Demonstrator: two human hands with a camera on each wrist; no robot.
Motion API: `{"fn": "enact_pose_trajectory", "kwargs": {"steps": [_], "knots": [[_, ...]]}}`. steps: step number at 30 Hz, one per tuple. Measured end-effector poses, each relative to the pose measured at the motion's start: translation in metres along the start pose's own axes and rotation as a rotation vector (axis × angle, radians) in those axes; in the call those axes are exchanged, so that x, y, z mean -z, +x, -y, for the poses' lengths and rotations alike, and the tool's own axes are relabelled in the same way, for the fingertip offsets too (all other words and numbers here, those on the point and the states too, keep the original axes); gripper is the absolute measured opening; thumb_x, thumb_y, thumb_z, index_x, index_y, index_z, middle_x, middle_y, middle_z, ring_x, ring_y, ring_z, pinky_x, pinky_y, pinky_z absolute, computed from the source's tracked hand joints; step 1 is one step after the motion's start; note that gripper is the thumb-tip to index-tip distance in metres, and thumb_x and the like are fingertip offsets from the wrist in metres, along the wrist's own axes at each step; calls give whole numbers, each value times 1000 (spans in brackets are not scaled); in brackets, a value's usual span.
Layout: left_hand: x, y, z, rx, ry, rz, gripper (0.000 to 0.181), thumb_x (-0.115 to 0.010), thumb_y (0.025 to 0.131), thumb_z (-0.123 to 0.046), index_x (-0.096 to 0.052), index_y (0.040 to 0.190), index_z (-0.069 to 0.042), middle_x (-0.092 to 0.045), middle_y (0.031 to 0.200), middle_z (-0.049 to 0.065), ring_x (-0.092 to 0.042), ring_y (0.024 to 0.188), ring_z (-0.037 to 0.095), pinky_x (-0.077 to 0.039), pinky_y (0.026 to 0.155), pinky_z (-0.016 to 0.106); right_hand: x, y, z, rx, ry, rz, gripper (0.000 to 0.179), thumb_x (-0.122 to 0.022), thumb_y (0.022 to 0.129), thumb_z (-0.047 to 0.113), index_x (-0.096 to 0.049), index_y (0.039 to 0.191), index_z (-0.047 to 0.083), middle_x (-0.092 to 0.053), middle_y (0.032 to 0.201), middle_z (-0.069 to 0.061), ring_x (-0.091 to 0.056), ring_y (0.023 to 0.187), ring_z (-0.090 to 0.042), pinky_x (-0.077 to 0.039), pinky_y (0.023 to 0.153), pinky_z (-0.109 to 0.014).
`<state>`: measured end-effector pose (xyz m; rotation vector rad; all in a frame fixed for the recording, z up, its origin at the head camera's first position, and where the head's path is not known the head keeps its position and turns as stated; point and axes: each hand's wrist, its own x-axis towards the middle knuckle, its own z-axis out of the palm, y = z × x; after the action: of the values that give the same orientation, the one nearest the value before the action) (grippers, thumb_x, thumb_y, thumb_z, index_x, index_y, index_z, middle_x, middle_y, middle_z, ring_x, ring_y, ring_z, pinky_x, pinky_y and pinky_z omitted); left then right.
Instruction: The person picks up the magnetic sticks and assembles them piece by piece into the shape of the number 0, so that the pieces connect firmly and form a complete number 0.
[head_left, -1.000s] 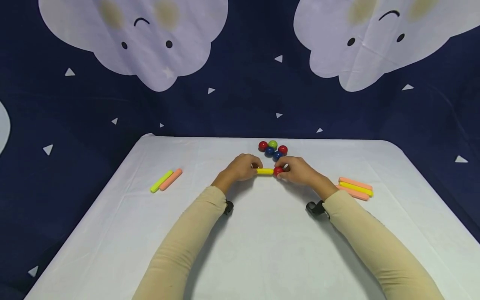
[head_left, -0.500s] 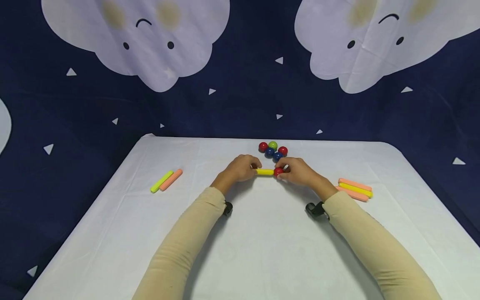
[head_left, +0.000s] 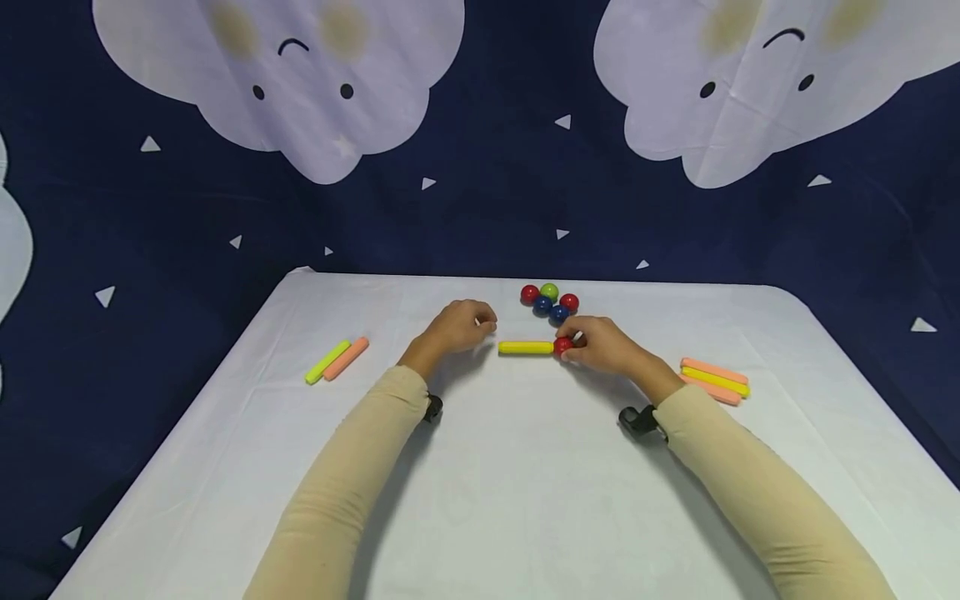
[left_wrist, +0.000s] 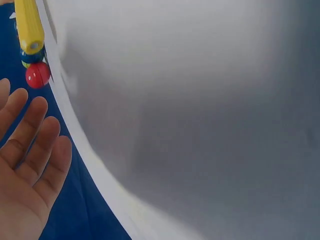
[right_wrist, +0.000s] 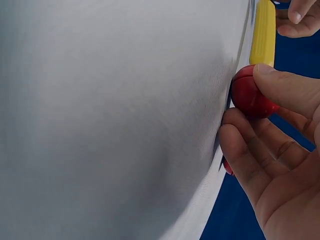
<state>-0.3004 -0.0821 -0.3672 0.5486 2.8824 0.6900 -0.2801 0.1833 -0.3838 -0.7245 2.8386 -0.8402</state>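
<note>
My right hand (head_left: 602,343) pinches a red ball (right_wrist: 248,93) between thumb and fingers at the middle of the table. Against the ball's left side lies a yellow stick (head_left: 526,347), its ridged body and a small hole in its end showing in the left wrist view. My left hand (head_left: 459,326) is just left of the stick, apart from it, and holds nothing; its fingers (left_wrist: 36,120) are loosely extended in the left wrist view. Behind the hands sits a cluster of red, blue and green balls (head_left: 543,306).
On the left of the white table (head_left: 480,483) lie a yellow-green stick (head_left: 327,362) and an orange stick (head_left: 347,359). To the right, a yellow stick (head_left: 716,382) lies between two orange ones, partly behind the right forearm. A dark cloud-print cloth (head_left: 495,208) hangs behind.
My left hand has let go of the yellow stick's left end and moved left, baring the whole stick. The right hand keeps its hold on the red ball.
</note>
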Motion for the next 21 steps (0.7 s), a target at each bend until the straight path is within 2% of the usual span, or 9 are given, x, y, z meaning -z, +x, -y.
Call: {"fn": "enact_pose_trajectory", "kwargs": {"steps": [5,11,21], "knots": [[-5,3,-1,-30,-15,38,31,-58,97,-21,-68,124,-10,-70,120,8,-63,112,23,-48,103,40,0,0,-1,2,5,-1,22,-74,87,9,-69,108,8,-71,106,-13,-66,87,-21,-57,80,-36],[-6,3,-1,0,-6,29,31,-59,97,-21,-67,125,-11,-69,121,8,-62,113,23,-47,104,40,0,0,0,-6,9,9,22,-73,88,10,-68,109,8,-71,108,-14,-67,89,-22,-57,81,-36],[-6,1,10,34,1,13,29,-58,97,-18,-68,124,-11,-69,120,7,-61,107,22,-49,100,39,1,-2,1,-17,21,11,22,-73,88,9,-68,109,7,-71,110,-15,-67,90,-23,-57,80,-35]]}}
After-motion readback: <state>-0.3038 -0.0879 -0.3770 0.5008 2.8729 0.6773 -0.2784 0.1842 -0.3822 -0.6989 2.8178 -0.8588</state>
